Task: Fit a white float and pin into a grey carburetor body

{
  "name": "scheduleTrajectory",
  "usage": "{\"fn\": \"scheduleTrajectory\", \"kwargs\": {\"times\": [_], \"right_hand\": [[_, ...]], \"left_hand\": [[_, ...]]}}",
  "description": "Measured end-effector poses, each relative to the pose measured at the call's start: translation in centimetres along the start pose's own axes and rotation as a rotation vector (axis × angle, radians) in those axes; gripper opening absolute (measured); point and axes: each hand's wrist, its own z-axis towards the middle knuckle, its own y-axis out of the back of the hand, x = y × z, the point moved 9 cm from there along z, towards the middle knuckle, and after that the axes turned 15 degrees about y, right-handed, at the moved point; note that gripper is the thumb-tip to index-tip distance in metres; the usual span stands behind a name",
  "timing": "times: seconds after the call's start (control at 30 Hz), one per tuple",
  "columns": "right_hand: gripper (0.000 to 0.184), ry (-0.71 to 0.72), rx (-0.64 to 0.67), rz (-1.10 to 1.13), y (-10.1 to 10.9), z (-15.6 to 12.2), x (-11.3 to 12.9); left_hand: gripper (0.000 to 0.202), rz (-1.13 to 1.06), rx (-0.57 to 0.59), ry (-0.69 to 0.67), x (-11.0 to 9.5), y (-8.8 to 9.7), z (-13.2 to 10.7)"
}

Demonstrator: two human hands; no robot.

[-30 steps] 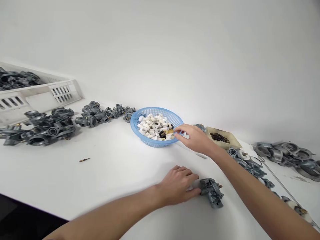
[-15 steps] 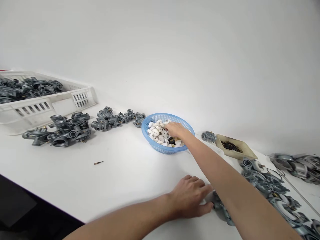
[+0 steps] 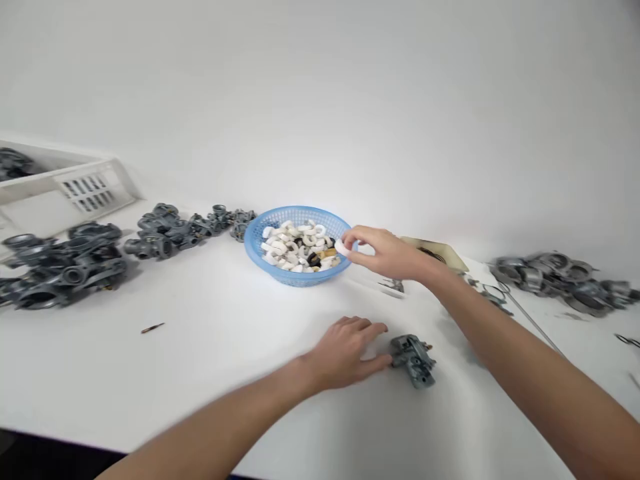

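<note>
Between the thumb and fingers of my right hand (image 3: 387,253) is a small white curved piece, which looks like a carburetor float (image 3: 342,248). That hand is at the right rim of a blue mesh basket (image 3: 265,265), which is heaped with similar white pieces and a few black and yellowish ones. My left hand (image 3: 343,353) hovers low over the table, fingers and thumb apart, holding nothing. Just right of it a grey metal carburetor (image 3: 414,360) lies on the white tabletop. The left thumb tip is at its edge; I cannot tell whether they touch.
Grey carburetors (image 3: 75,263) pile up on the left, before a white crate (image 3: 55,200). A thin screwdriver-like bit (image 3: 153,328) lies front left. Behind my right forearm are a beige tray (image 3: 453,257) and loose metal parts (image 3: 555,277).
My right hand has come out of the basket toward the right with a white float. My left hand's thumb and fingers have spread, and the carburetor beside it now shows fully. The view has shifted right.
</note>
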Motion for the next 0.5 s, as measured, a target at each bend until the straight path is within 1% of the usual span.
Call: {"fn": "scheduleTrajectory", "kwargs": {"times": [0.03, 0.07, 0.17, 0.2, 0.27, 0.33, 0.4, 0.43, 0.5], "right_hand": [[0.018, -0.029, -0.026, 0.038, 0.2, -2.9, 0.1], [0.017, -0.073, -0.072, 0.136, 0.1, -5.8, -0.1], [0.02, -0.259, -0.139, 0.39, -1.6, -14.4, -1.3], [0.021, -0.32, -0.154, 0.456, -2.5, -16.7, -1.9], [0.025, -0.431, -0.224, 0.548, -3.8, -20.4, -3.2], [0.029, -0.503, -0.357, 0.64, -4.6, -22.5, -4.4], [0.034, -0.523, -0.483, 0.7, -5.1, -23.4, -5.2], [0.035, -0.522, -0.524, 0.713, -5.4, -23.5, -5.4], [0.035, -0.518, -0.578, 0.721, -5.7, -23.5, -5.6]], "left_hand": [[0.044, -0.02, 0.012, 0.017, 0.1, 0.1, 0.1], [0.045, -0.037, 0.022, 0.037, 0.1, 0.3, 0.1], [0.05, -0.07, 0.087, 0.101, 0.0, 0.6, 0.5], [0.053, -0.071, 0.115, 0.122, -0.2, 0.7, 0.8], [0.066, -0.061, 0.175, 0.152, -0.8, 0.6, 1.6], [0.08, -0.034, 0.249, 0.159, -1.7, 0.2, 3.0], [0.093, 0.001, 0.34, 0.145, -2.7, -0.6, 4.8], [0.096, 0.02, 0.391, 0.133, -3.3, -1.0, 5.8], [0.091, 0.061, 0.509, 0.098, -4.2, -2.1, 7.4]]}}
